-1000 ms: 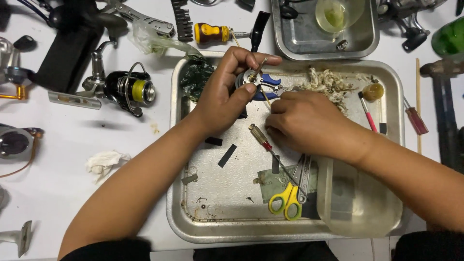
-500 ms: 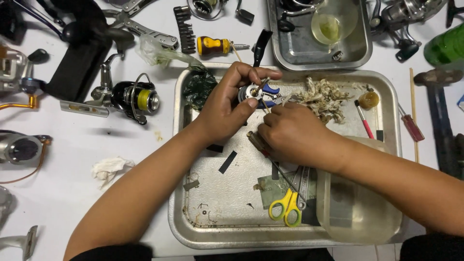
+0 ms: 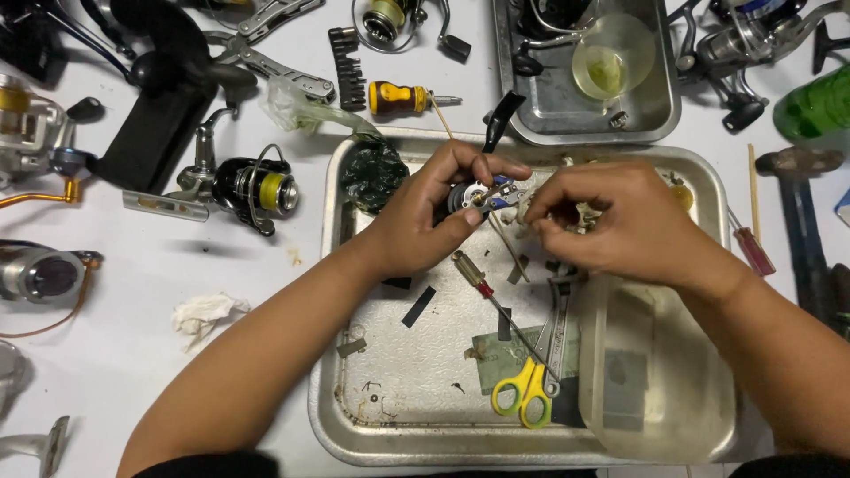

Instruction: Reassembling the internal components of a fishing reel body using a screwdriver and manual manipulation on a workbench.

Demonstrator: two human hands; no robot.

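My left hand point(image 3: 429, 217) grips a small round metal reel part point(image 3: 475, 196) with blue bits, held above the steel tray point(image 3: 354, 416). My right hand point(image 3: 620, 226) is pinched at the part's right side, fingertips closed on something small that I cannot make out. Under both hands lies a red-handled screwdriver point(image 3: 474, 279). Yellow-handled scissors point(image 3: 524, 389) rest lower in the tray, and a clear plastic tub point(image 3: 655, 381) lies at its right end. A dark green crumpled rag point(image 3: 374, 173) sits in the tray's upper left corner.
A black and yellow spinning reel point(image 3: 252, 190) lies left of the tray, with more reels at the left edge. A second steel tray point(image 3: 660, 111) with a cup of yellowish liquid point(image 3: 611, 62) stands behind. Yellow stubby screwdriver point(image 3: 403, 97), bit holder, pliers, green bottle point(image 3: 815, 106), crumpled tissue point(image 3: 204, 314).
Both hands stay together on the reel part. My right hand has shifted right and its fingers now pinch at the part's side; the view has moved slightly.
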